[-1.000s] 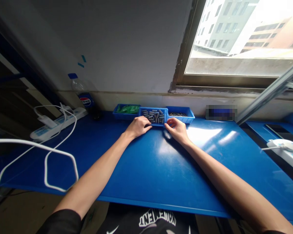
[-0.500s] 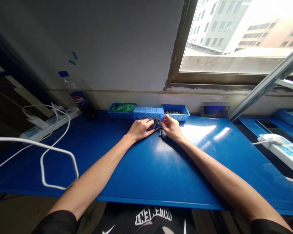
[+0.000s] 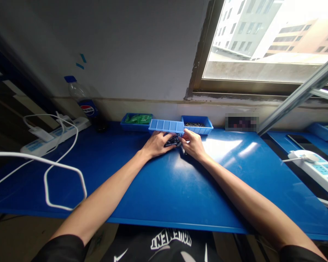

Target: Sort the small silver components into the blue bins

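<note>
A small blue plastic bin is tipped over between my hands, its ribbed side facing up. Small dark cylindrical pieces lie heaped on the tabletop below its near edge. My left hand grips the bin's left side; the fingertips are partly hidden under it and the thumb stretches along the near side of the pieces. At the right corner, my right hand has its fingers closed on the bin, close to the pieces. One dark piece lies just below these fingers.
Behind the tipped bin stand a blue bin of green pieces and a blue bin of screw-like metal pieces. A cola bottle, power strip and white cable are left. Another power strip lies right.
The bin has tilted further, so more of its ribbed side faces up and its near edge covers more of the dark pieces. Both hands have stayed almost in place.
</note>
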Demonstrator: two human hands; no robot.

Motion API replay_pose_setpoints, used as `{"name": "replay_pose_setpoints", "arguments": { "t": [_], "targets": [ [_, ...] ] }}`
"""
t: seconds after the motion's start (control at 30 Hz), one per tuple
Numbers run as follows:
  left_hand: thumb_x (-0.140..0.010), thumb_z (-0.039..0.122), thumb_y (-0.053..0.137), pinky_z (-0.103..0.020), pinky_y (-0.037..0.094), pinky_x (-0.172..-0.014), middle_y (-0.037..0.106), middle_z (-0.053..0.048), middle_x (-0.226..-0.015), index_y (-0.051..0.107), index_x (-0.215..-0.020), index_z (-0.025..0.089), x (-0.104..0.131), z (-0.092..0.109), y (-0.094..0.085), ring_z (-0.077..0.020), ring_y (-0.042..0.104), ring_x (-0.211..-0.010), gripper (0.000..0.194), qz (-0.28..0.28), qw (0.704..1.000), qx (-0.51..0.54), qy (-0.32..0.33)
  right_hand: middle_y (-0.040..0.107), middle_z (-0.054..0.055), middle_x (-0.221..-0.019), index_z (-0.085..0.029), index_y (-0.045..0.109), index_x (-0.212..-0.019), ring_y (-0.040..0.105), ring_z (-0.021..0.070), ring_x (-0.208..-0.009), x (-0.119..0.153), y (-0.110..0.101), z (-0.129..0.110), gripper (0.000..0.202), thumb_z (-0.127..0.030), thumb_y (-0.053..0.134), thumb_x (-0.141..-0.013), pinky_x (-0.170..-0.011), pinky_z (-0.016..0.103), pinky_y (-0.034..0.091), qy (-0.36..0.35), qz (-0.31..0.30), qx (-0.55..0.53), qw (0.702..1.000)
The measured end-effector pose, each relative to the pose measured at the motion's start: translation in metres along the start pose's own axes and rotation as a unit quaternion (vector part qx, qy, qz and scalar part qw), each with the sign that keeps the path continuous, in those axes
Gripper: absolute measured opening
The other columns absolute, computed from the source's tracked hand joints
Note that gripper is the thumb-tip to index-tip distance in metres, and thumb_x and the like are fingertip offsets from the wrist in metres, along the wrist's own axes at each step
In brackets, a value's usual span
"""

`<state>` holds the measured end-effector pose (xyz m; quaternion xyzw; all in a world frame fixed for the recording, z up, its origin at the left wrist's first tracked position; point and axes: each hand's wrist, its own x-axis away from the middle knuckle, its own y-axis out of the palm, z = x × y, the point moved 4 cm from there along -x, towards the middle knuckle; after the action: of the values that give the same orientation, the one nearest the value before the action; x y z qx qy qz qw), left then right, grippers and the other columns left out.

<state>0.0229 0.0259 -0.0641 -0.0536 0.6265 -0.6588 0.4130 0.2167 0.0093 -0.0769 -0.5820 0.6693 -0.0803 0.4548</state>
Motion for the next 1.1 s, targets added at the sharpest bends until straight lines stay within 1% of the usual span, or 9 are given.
{"name": "replay_pose_setpoints", "arguments": {
  "t": [0.2, 0.37, 0.5, 0.6, 0.67, 0.83, 0.97, 1.03, 1.1],
  "targets": [
    [-0.091, 0.069, 0.061, -0.05, 0.047, -0.114, 0.067, -0.012, -0.138, 0.058, -0.147, 0.027, 0.001, 0.001, 0.001, -0.0348, 0.062, -0.128, 0.07, -0.059, 0.998, 0.01, -0.036, 0.07, 0.006, -0.09, -0.024, 0.064, -0.089, 0.066, 0.023, -0.075, 0.004, -0.005, -0.009, 0.008, -0.03, 0.059, -0.091, -0.072, 0.034, 0.054, 0.007, -0.008, -0.012, 1.0],
    [-0.091, 0.076, 0.054, -0.052, 0.049, -0.11, 0.064, -0.011, -0.141, 0.056, -0.149, 0.034, 0.003, 0.002, 0.005, -0.0367, 0.059, -0.13, 0.072, -0.093, 0.994, 0.002, -0.06, 0.068, 0.006, -0.086, -0.024, 0.06, -0.082, 0.064, 0.0216, -0.076, 0.006, -0.008, -0.014, 0.018, -0.035, 0.056, -0.096, -0.073, 0.033, 0.05, -0.016, 0.036, 0.032, 0.999],
    [-0.098, 0.064, 0.053, -0.045, 0.049, -0.11, 0.065, -0.01, -0.136, 0.067, -0.137, 0.028, 0.0, 0.004, 0.002, -0.0309, 0.061, -0.128, 0.055, -0.05, 0.998, 0.031, -0.03, 0.068, 0.005, -0.085, -0.024, 0.056, -0.08, 0.063, 0.0211, -0.075, 0.003, -0.01, -0.014, 0.024, -0.04, 0.057, -0.097, -0.074, 0.032, 0.049, -0.015, 0.07, 0.034, 0.997],
    [-0.102, 0.054, 0.053, -0.044, 0.05, -0.109, 0.069, -0.012, -0.127, 0.073, -0.128, 0.022, -0.004, 0.003, -0.005, -0.0286, 0.062, -0.122, 0.046, 0.008, 0.999, 0.034, -0.021, 0.068, 0.004, -0.081, -0.025, 0.052, -0.078, 0.064, 0.0212, -0.073, -0.004, -0.014, -0.014, 0.027, -0.044, 0.059, -0.096, -0.072, 0.033, 0.051, 0.004, 0.082, -0.013, 0.997],
    [-0.103, 0.05, 0.051, -0.043, 0.052, -0.107, 0.071, -0.012, -0.123, 0.075, -0.124, 0.02, -0.005, 0.003, -0.007, -0.0269, 0.065, -0.117, 0.044, 0.016, 0.999, 0.041, -0.017, 0.069, 0.004, -0.078, -0.025, 0.051, -0.077, 0.066, 0.0212, -0.072, -0.012, -0.018, -0.014, 0.029, -0.047, 0.06, -0.094, -0.071, 0.033, 0.052, 0.018, 0.075, -0.053, 0.996],
    [-0.104, 0.055, 0.048, -0.045, 0.047, -0.111, 0.068, -0.01, -0.138, 0.069, -0.137, 0.024, -0.003, 0.008, -0.003, -0.0289, 0.06, -0.128, 0.05, -0.065, 0.998, 0.02, -0.001, 0.064, -0.002, -0.07, -0.025, 0.052, -0.081, 0.066, 0.0182, -0.063, -0.045, -0.023, -0.011, 0.029, -0.048, 0.069, -0.087, -0.062, 0.03, 0.053, 0.069, 0.028, -0.113, 0.991],
    [-0.105, 0.063, 0.037, -0.051, 0.039, -0.117, 0.054, -0.009, -0.157, 0.052, -0.154, 0.03, 0.0, 0.015, 0.005, -0.0311, 0.047, -0.145, 0.062, -0.138, 0.99, -0.008, -0.023, 0.065, -0.001, -0.06, -0.023, 0.054, -0.077, 0.066, 0.0184, -0.054, -0.076, -0.014, 0.001, 0.032, -0.043, 0.08, -0.082, -0.056, 0.031, 0.056, 0.18, -0.085, -0.161, 0.967],
    [-0.105, 0.066, 0.031, -0.053, 0.034, -0.121, 0.045, -0.01, -0.164, 0.044, -0.16, 0.029, 0.001, 0.019, 0.009, -0.0322, 0.039, -0.152, 0.068, -0.164, 0.986, -0.018, -0.031, 0.066, 0.001, -0.059, -0.022, 0.057, -0.078, 0.068, 0.0203, -0.053, -0.087, -0.012, 0.007, 0.033, -0.04, 0.086, -0.077, -0.055, 0.034, 0.059, 0.246, -0.096, -0.186, 0.946],
    [-0.104, 0.07, 0.028, -0.054, 0.026, -0.126, 0.036, -0.012, -0.169, 0.037, -0.163, 0.025, 0.001, 0.022, 0.013, -0.0333, 0.031, -0.157, 0.075, -0.181, 0.983, -0.018, -0.033, 0.068, 0.002, -0.06, -0.021, 0.062, -0.084, 0.071, 0.0223, -0.055, -0.094, -0.015, 0.008, 0.032, -0.032, 0.09, -0.073, -0.058, 0.037, 0.063, 0.264, -0.073, -0.195, 0.942]
  ]
}}
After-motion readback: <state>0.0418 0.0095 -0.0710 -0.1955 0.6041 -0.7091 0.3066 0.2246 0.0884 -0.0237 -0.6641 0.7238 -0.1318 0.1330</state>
